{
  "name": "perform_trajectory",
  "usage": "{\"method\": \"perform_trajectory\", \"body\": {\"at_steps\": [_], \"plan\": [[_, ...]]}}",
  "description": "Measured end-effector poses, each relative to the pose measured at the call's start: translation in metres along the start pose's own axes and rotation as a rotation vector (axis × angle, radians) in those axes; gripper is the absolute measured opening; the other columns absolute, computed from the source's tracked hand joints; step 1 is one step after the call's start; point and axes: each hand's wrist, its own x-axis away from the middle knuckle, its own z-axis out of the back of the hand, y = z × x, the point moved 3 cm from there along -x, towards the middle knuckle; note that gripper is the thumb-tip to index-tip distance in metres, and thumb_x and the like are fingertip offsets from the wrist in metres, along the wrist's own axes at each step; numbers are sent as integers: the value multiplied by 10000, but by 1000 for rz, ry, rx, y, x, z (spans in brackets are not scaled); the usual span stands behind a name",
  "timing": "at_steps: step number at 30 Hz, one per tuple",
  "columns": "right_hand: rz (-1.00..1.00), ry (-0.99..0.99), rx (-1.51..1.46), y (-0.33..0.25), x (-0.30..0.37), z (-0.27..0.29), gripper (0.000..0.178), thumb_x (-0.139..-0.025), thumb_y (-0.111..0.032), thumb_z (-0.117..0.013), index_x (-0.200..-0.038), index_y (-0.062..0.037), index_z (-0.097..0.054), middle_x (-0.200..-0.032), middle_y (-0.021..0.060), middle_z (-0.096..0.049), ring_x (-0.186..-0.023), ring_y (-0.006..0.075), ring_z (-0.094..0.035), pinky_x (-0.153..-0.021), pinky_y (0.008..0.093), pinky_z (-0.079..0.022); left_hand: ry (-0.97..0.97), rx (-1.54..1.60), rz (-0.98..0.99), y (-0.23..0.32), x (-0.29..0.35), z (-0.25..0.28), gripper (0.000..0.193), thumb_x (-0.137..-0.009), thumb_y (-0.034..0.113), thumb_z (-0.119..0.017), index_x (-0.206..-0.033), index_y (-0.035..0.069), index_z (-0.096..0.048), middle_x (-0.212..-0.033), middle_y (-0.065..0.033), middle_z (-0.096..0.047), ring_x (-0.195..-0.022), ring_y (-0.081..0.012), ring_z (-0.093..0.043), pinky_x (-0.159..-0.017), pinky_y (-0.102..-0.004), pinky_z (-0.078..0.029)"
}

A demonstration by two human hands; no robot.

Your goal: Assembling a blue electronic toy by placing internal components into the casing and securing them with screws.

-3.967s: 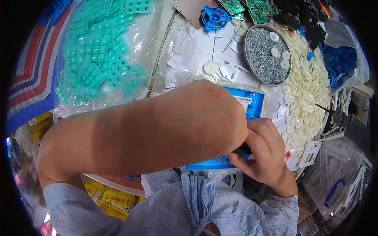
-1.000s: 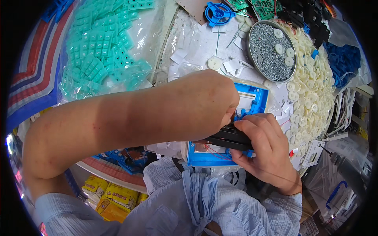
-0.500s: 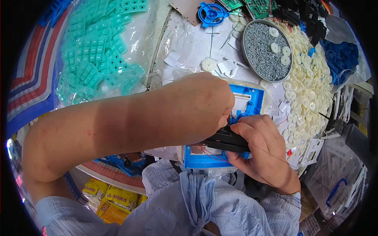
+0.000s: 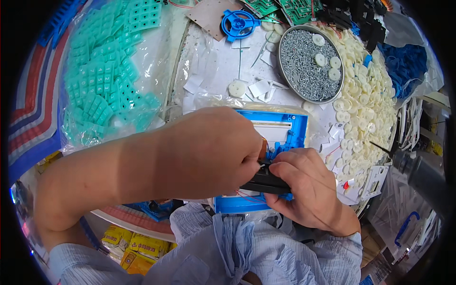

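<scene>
In front of me lies a blue plastic casing [image 4: 299,129], partly covered by my hands. A long black plastic part [image 4: 267,182] sits across it, with thin red wires [image 4: 251,195] below. My right hand [image 4: 306,190] grips this black part, thumb on the near side and fingers over the top. My left hand [image 4: 218,152] is closed in a fist at the part's left end. A tiny pale bit shows by its fingertips, too small to name. The left forearm hides much of the casing's left side.
Beyond the casing stands a round metal dish of screws [image 4: 304,61], beside a heap of cream plastic discs [image 4: 365,104]. Bagged green rubber keypads [image 4: 102,71] lie at left. A blue ring-shaped part [image 4: 239,25] and green circuit boards [image 4: 299,12] are at the back.
The whole scene has shifted slightly left and down in view. My left fist sits a little lower, uncovering a brown spot beside it. The right hand keeps its grip.
</scene>
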Motion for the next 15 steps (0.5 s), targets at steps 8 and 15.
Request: {"method": "perform_trajectory", "body": {"at_steps": [8, 15], "plan": [[4, 11, 3, 1, -1, 0, 537, -668, -137, -821, -1151, -11, -623, -1089, 150, -651, -926, 329, -655, -692, 379, -566, -10, 234, 247, -5, 10, 2, 109, -841, 114, -765, -855, 54, -676, -729, -99, -651, -682, -296, -660, -580, -408, -493], [15, 67, -29, 4, 0, -2, 536, -717, -109, -840, -1172, 3, -580, -1037, 164, -665, -865, 339, -664, -703, 379, -562, 67, -131, 138, 14, 13, -4, 94, -887, 117, -707, -887, 54, -637, -781, -83, -594, -664, -318, -626, -579, -425, -499]]}}
